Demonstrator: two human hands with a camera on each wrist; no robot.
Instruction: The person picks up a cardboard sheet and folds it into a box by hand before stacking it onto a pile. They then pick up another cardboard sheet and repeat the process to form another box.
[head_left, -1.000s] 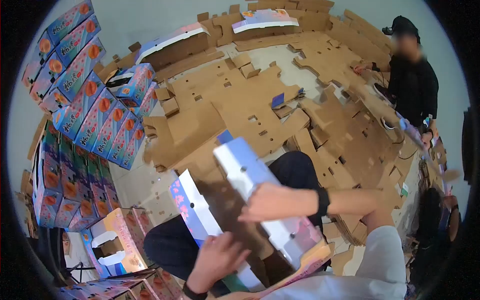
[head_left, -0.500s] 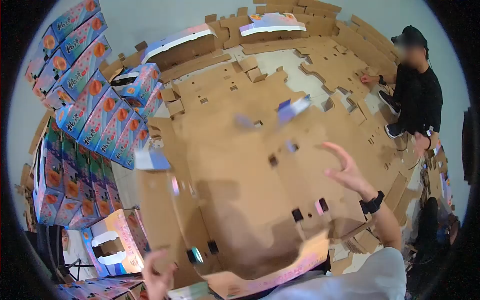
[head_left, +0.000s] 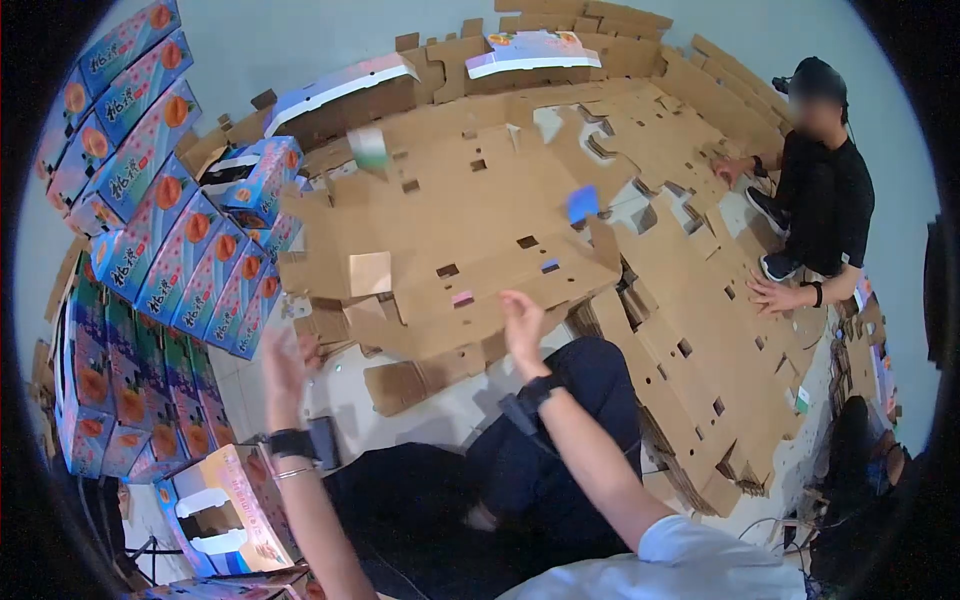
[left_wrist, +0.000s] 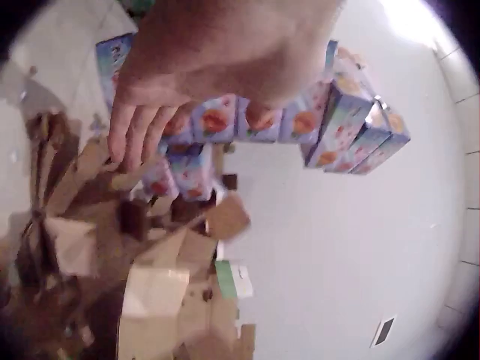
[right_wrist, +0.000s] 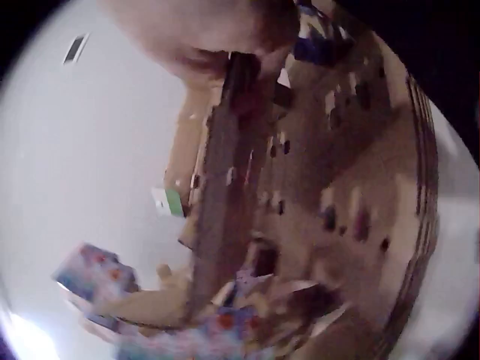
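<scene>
A large brown cardboard sheet (head_left: 440, 220) with slots and folded edges spreads in front of the person in the head view. My left hand (head_left: 285, 375) is raised at its lower left, with nothing in its grasp; in the left wrist view the left hand (left_wrist: 202, 67) has its fingers extended. My right hand (head_left: 523, 332) is at the sheet's near edge, fingers loosely bent. Whether it touches the sheet is unclear. In the right wrist view, the right hand (right_wrist: 217, 37) partly covers the top of a blurred cardboard edge (right_wrist: 217, 195).
Stacked printed boxes (head_left: 140, 240) stand on the left, above an open printed box (head_left: 225, 510). More flattened cardboard (head_left: 700, 350) lies in layers on the right. A person in black (head_left: 825, 190) crouches at the right. Printed panels (head_left: 535, 55) stand along the back.
The printed box opened out into a sheet, which has moved forward, away from the lap. Both hands came off it sideways; the right hand has since moved left, the left hand up.
</scene>
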